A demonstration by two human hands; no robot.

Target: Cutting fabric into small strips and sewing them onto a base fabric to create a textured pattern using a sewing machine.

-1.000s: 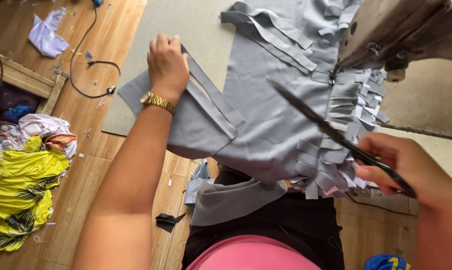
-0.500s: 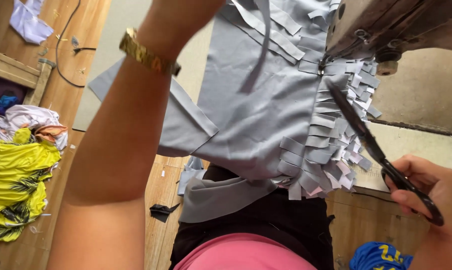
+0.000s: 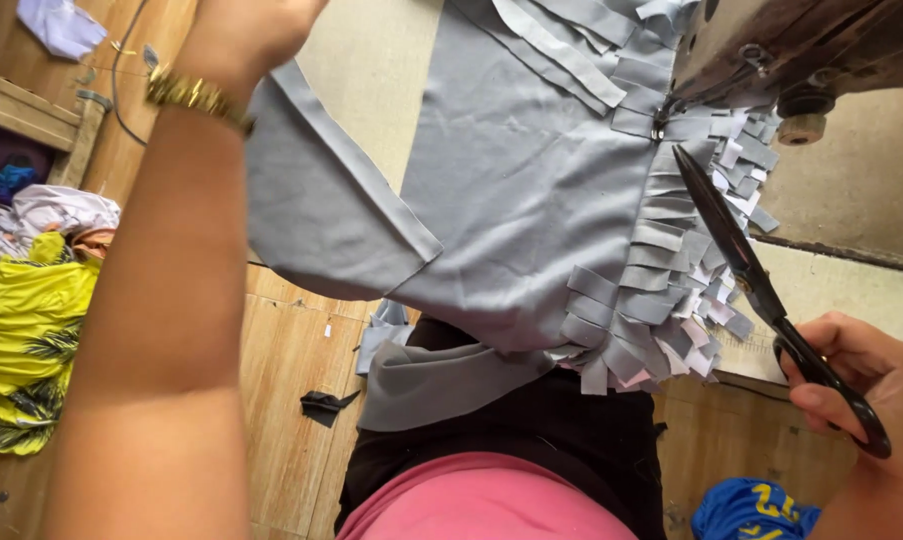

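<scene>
Right hand, lower right, fingers through the black loops of the scissors; the blades lie nearly shut, tips aimed at the needle area of the sewing machine. Left hand, at the top edge and mostly cropped, wearing a gold watch; whether it grips the cloth cannot be told. The grey fabric drapes from the worktop onto the lap, its fringe of short strips running beside the blades. To do the snip well, judged from this view: keep the cloth taut, slide the tips close to the stitch line, and catch thread only, not strips. On the wooden floor at left lies a yellow garment.
</scene>
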